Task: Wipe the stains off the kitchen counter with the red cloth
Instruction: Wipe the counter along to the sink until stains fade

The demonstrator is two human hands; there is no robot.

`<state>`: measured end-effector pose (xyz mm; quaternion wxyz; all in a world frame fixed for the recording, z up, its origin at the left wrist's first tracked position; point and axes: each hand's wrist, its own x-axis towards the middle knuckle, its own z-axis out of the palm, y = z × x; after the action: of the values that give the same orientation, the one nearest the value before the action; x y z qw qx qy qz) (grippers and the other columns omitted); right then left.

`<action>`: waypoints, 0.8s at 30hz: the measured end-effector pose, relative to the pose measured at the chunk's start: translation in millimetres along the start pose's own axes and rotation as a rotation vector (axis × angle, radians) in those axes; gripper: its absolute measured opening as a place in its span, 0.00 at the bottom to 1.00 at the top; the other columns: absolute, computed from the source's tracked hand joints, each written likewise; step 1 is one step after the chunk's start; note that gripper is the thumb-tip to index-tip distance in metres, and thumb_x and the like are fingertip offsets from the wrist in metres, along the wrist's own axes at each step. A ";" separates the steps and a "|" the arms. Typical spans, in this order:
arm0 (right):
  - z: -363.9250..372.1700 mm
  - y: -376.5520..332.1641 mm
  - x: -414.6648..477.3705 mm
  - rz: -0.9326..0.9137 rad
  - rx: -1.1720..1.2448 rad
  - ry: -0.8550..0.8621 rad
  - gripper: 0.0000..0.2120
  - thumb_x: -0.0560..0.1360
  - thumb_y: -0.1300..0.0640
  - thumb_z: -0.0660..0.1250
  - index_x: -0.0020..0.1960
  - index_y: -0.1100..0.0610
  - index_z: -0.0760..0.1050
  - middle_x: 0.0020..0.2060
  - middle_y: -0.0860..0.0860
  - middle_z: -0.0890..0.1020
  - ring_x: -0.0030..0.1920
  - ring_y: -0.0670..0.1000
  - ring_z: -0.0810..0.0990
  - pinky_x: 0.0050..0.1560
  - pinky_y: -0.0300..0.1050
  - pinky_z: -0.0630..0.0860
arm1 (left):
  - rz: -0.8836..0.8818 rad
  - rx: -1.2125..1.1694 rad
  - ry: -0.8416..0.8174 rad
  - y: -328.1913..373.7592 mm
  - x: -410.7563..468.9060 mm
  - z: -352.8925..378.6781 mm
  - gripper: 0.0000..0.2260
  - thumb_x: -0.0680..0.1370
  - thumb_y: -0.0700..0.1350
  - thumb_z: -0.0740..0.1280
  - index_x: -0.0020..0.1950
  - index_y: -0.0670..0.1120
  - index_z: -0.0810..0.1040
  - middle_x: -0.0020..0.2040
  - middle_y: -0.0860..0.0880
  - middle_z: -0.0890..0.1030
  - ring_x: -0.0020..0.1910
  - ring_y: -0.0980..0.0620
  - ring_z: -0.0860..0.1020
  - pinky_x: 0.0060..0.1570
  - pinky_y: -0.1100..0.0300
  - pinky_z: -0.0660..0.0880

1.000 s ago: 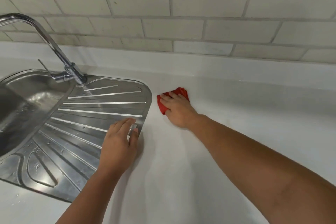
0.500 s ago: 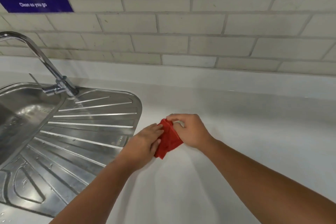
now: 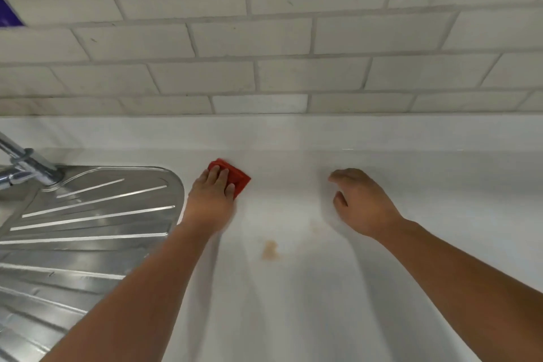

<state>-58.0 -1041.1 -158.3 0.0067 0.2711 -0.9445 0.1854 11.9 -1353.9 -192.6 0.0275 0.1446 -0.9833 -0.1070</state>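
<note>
1. Your left hand [image 3: 210, 203] lies on the red cloth [image 3: 236, 178], just right of the steel drainboard's [image 3: 97, 214] far corner. Its fingers [image 3: 216, 172] are stretched out flat, pressing the cloth onto the counter [image 3: 323, 303] rather than curling round it.
2. The hand hides most of the cloth, and only its far and right edges show. The hand's outline is slightly blurred.
3. Your right hand [image 3: 363, 203] is well to the right of the drainboard, fingers loosely curled and holding nothing. I cannot tell whether it touches the counter.
4. A tan stain [image 3: 270, 250] sits right of the drainboard, nearer you than both hands. A fainter smudge [image 3: 316, 226] beside it is hard to make out.
5. The drainboard is cut off at the left and bottom edges.
6. The faucet [image 3: 26, 164] stands at the drainboard's far left, its spout cut off.
7. On the tiled wall [image 3: 264, 38] above the drainboard, only a sliver of a purple sign [image 3: 8, 13] shows.
</note>
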 end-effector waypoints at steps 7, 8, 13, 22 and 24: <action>-24.5 68.9 -32.1 0.075 -0.043 0.028 0.18 0.76 0.63 0.63 0.66 0.59 0.75 0.65 0.54 0.77 0.69 0.54 0.70 0.67 0.40 0.59 | 0.065 -0.073 -0.007 93.9 45.7 6.5 0.25 0.83 0.54 0.54 0.78 0.45 0.60 0.79 0.46 0.60 0.77 0.45 0.58 0.74 0.53 0.53; -27.1 74.6 -34.6 0.075 -0.051 0.024 0.18 0.76 0.63 0.63 0.66 0.59 0.75 0.65 0.54 0.77 0.69 0.54 0.70 0.67 0.40 0.59 | 0.098 -0.079 -0.016 111.0 46.5 12.6 0.25 0.84 0.55 0.53 0.79 0.45 0.60 0.79 0.47 0.60 0.77 0.45 0.57 0.75 0.53 0.51; -42.7 109.4 -49.7 0.054 -0.105 0.017 0.19 0.76 0.60 0.63 0.67 0.59 0.74 0.67 0.55 0.75 0.70 0.56 0.69 0.71 0.43 0.56 | 0.293 -0.060 -0.030 218.5 55.7 46.8 0.23 0.84 0.49 0.53 0.78 0.44 0.61 0.78 0.46 0.62 0.77 0.45 0.58 0.76 0.52 0.52; -72.3 156.0 -80.1 0.036 -0.137 -0.004 0.21 0.78 0.53 0.61 0.69 0.57 0.72 0.69 0.53 0.73 0.72 0.55 0.67 0.74 0.49 0.61 | 0.444 0.032 -0.083 315.9 54.0 72.7 0.23 0.83 0.48 0.53 0.79 0.48 0.58 0.79 0.48 0.58 0.77 0.44 0.55 0.76 0.48 0.51; -75.4 159.1 -87.5 0.041 -0.123 -0.020 0.23 0.77 0.51 0.60 0.70 0.57 0.71 0.70 0.53 0.72 0.72 0.54 0.66 0.74 0.48 0.58 | 0.462 0.018 -0.080 318.6 43.6 74.8 0.23 0.83 0.48 0.53 0.79 0.49 0.59 0.79 0.49 0.59 0.77 0.44 0.56 0.76 0.49 0.50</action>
<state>-71.9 -845.1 -153.2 0.0102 0.2524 -0.9595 0.1243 -124.9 -1053.4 -195.0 0.0110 -0.0886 -0.9915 -0.0950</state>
